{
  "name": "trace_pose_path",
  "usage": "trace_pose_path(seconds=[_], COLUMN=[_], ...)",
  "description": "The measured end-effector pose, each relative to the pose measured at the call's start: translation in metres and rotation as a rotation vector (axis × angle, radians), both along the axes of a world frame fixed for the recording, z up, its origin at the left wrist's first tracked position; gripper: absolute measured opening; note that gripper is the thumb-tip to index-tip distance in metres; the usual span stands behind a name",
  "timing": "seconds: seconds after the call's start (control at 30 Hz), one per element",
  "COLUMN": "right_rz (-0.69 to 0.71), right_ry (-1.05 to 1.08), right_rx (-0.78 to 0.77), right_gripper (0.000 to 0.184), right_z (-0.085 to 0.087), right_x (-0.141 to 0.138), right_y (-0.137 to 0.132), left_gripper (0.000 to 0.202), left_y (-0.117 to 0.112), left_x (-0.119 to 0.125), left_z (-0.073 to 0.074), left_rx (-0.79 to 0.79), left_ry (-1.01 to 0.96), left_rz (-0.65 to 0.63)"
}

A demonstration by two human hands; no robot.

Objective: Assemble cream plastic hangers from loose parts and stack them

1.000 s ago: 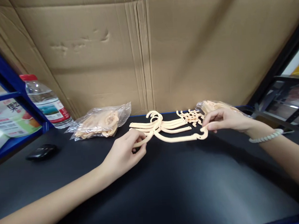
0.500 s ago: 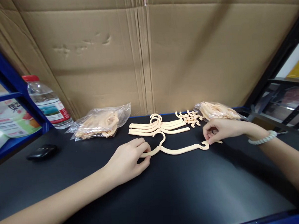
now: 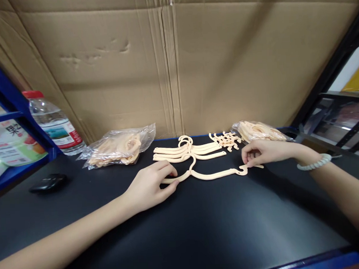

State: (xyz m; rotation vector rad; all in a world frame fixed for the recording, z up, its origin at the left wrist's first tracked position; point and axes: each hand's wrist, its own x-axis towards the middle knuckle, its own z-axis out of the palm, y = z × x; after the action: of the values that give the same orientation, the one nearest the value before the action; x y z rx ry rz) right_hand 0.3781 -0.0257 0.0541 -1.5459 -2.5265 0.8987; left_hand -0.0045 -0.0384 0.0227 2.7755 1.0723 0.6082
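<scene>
A cream plastic hanger lies flat on the black table. My left hand pinches its left arm end. My right hand is closed on a small cream piece at the hanger's right end. Behind the hanger sits a stack of finished hangers. To the right of the stack lies a heap of small cream hooks.
A clear bag of hanger parts lies at the back left, another bag at the back right. A water bottle and a black mouse are at the left. Cardboard walls the back.
The hanger went from beside the stack down toward me onto the table, then shifted slightly back. Both hands kept their hold on its ends.
</scene>
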Motion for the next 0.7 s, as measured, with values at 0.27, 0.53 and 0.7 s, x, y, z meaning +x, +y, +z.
trace_pose_path(seconds=[0.27, 0.53, 0.7], right_rz=[-0.124, -0.083, 0.176], right_ry=[-0.022, 0.036, 0.102], right_rx=[0.571, 0.689, 0.575], right_gripper=[0.022, 0.025, 0.044], right_z=[-0.01, -0.017, -0.017], right_x=[0.011, -0.008, -0.054], right_y=[0.017, 0.012, -0.019], left_gripper=[0.018, 0.026, 0.059], left_y=[0.038, 0.038, 0.019], left_x=[-0.017, -0.017, -0.008], left_z=[-0.001, -0.001, 0.004], left_rx=[0.074, 0.161, 0.004], left_ry=[-0.201, -0.1, 0.198], left_rz=[0.053, 0.026, 0.021])
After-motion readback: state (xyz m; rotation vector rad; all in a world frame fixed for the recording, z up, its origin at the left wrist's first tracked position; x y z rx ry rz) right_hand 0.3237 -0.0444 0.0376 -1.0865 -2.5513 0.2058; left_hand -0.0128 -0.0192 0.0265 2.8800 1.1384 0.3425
